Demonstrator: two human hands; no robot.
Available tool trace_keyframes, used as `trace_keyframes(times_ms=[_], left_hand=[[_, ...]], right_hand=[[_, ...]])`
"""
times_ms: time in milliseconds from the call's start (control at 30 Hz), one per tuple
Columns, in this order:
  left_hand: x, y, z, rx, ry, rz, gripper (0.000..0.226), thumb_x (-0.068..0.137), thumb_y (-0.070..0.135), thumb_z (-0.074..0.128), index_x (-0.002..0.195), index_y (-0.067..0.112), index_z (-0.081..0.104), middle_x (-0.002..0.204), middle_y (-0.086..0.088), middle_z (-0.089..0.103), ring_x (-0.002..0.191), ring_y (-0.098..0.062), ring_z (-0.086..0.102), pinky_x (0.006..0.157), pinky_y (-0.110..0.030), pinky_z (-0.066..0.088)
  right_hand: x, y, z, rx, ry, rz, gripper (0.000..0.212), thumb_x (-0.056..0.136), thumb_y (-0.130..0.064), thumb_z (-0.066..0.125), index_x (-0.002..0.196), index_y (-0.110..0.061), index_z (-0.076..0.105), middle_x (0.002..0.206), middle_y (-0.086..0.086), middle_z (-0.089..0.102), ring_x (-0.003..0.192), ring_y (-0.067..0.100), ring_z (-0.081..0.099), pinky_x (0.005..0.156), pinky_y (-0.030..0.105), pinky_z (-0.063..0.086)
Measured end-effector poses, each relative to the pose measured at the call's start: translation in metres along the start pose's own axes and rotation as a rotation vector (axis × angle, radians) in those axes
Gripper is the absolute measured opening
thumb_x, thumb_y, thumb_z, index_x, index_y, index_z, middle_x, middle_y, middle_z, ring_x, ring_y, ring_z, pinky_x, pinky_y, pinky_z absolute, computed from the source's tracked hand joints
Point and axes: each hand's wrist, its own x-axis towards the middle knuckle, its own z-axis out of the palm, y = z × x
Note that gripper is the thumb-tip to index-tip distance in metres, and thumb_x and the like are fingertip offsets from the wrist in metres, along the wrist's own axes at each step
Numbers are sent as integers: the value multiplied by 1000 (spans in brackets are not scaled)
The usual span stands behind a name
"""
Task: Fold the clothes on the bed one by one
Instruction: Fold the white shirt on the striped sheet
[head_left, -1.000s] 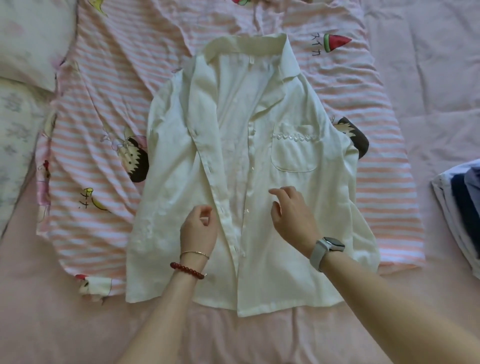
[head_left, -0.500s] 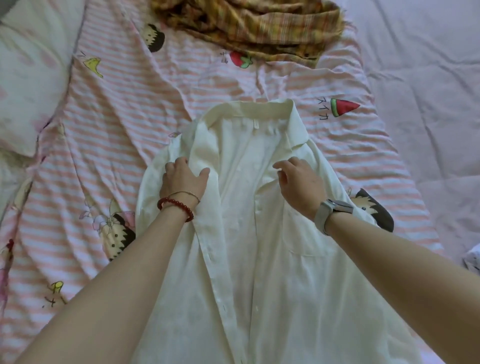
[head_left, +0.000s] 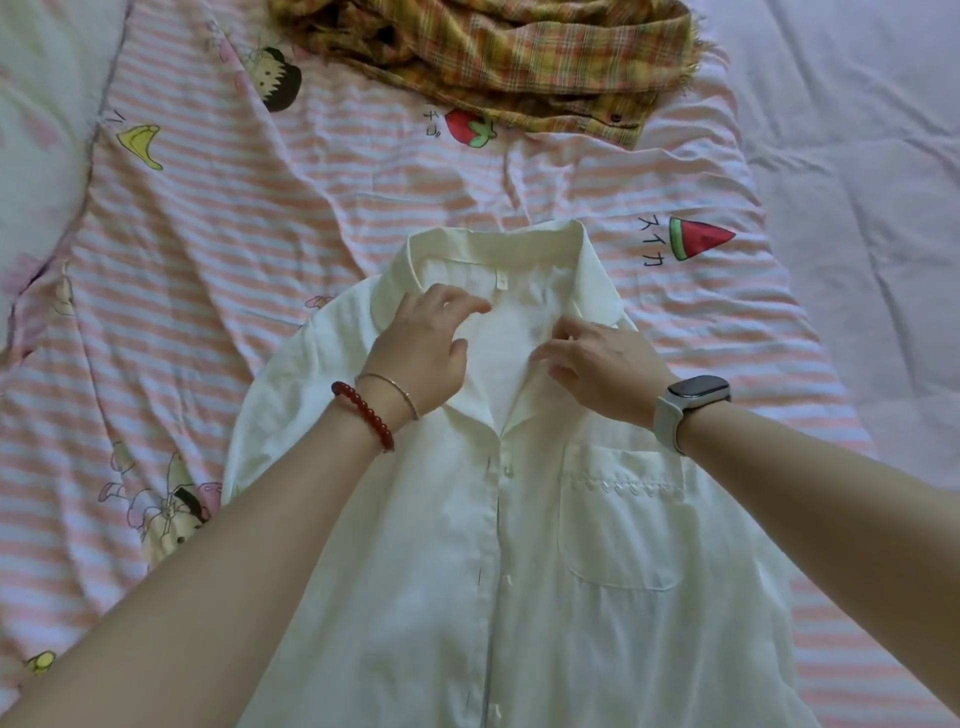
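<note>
Both hands are placed on the white shirt (head_left: 519, 571) at its neck opening. Left hand (head_left: 423, 345): positioned on the left lapel just below the collar (head_left: 493, 244), fingers loosely spread and bent, fingertips pressed on the fabric; whether any cloth is pinched cannot be told. Right hand (head_left: 602, 366): positioned on the right lapel, fingers curled toward the opening, thumb and forefinger brought together at the lapel edge, which appears to be pinched. The two hands are held near each other, with the open neckline between them.

A red bead bracelet (head_left: 363, 413) and a thin metal bangle (head_left: 389, 392) are worn on the left wrist. A smartwatch (head_left: 693, 397) with a pale strap is worn on the right wrist.

The shirt is laid flat, front side up, on the striped sheet (head_left: 208, 270), collar pointed toward the far edge of the bed. The placket is closed below the neckline, with buttons visible along it. A chest pocket (head_left: 623, 514) with a stitched trim line is located beside the right forearm.

A plaid yellow garment (head_left: 493, 57) is bunched at the far edge of the striped sheet, well apart from the shirt. Cartoon figures and a watermelon print (head_left: 696, 244) are printed on the sheet. A pale quilt (head_left: 862, 156) is seen along the right edge.
</note>
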Motion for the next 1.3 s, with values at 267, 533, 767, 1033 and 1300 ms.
trace_keyframes(times_ms=[267,533,767,1033,1300], left_hand=[[25,-18,4,517,-472,185,17,87,39,55,100,35,65,124,20,49,126,-15,24,89,-33,18],[46,-8,0,323,-176,-12,15,84,34,57,92,29,68,101,9,58,114,-17,37,88,-34,17],[27,-2,25,289,29,-103,33,88,28,53,120,27,58,126,6,52,123,-18,36,94,-33,16],[-26,49,84,495,-270,285,55,95,44,34,146,29,22,156,-2,16,144,-22,13,107,-47,15],[-24,33,84,632,-442,127,58,94,55,22,146,39,2,158,4,-2,145,-19,-3,111,-50,1]], right_hand=[[2,-7,1,91,-121,-30,19,94,-27,47,107,-22,60,119,-4,51,86,26,57,65,32,41],[12,-12,-3,168,99,73,22,95,-21,42,100,-17,63,106,2,54,76,32,56,59,35,42],[3,-16,9,570,316,188,36,90,4,46,122,-7,56,129,8,48,88,16,54,79,24,43],[-110,48,15,471,622,774,31,88,6,43,115,0,58,109,18,60,96,33,56,83,33,41],[-164,21,41,549,342,910,11,86,-19,58,94,-19,65,77,-10,59,80,19,57,66,29,37]])
